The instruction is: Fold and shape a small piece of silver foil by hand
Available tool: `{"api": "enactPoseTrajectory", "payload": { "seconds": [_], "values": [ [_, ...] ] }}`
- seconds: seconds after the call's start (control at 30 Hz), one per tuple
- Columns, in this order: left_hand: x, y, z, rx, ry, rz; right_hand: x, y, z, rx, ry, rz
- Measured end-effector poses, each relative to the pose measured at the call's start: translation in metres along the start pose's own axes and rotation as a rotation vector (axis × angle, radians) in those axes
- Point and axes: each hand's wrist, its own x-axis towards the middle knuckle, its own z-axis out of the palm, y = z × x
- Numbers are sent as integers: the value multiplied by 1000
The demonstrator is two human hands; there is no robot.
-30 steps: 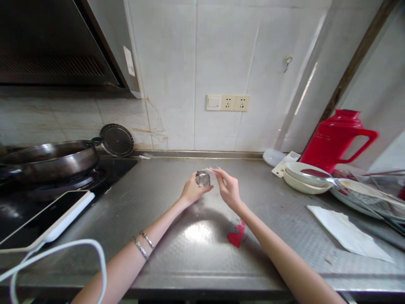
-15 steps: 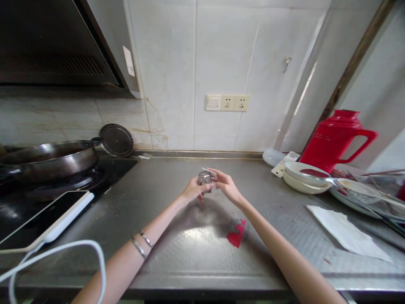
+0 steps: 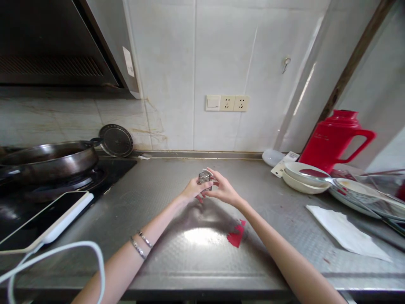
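Well in from the table's front edge [image 3: 196, 282], with room either side, the left hand [image 3: 190, 190] and right hand [image 3: 225, 190] are holding one small glassy object [image 3: 203, 176] in their fingers. Two bowls [image 3: 304, 185] are sitting stacked.

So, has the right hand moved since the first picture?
Yes, the right hand has moved a little left, toward the small glassy object, judged against the wall sockets.

No text can be read: the pale lettering [image 3: 320, 137] on the red flask [image 3: 332, 145] and the print on the white label [image 3: 128, 61] stuck to the range hood [image 3: 57, 42] are too small and blurred to make out.
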Motion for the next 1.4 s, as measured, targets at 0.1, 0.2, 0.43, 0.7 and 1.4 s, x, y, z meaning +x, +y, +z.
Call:
{"api": "enactPoseTrajectory", "payload": {
  "seconds": [0.1,0.2,0.43,0.7,1.4],
  "values": [
    [1,0,-7,-38,-112,34,2,-4,-4,68,39,63],
    [5,-5,-11,-16,-138,94,4,-13,-6,146,89,225],
    [11,-24,-2,132,-2,432,5,-31,1,214,33,237],
    [7,-18,5,232,209,456,4,-21,-1,397,52,251],
    [3,-22,12,330,273,404,-3,-18,-3,-278,249,-57]
  ]
}}
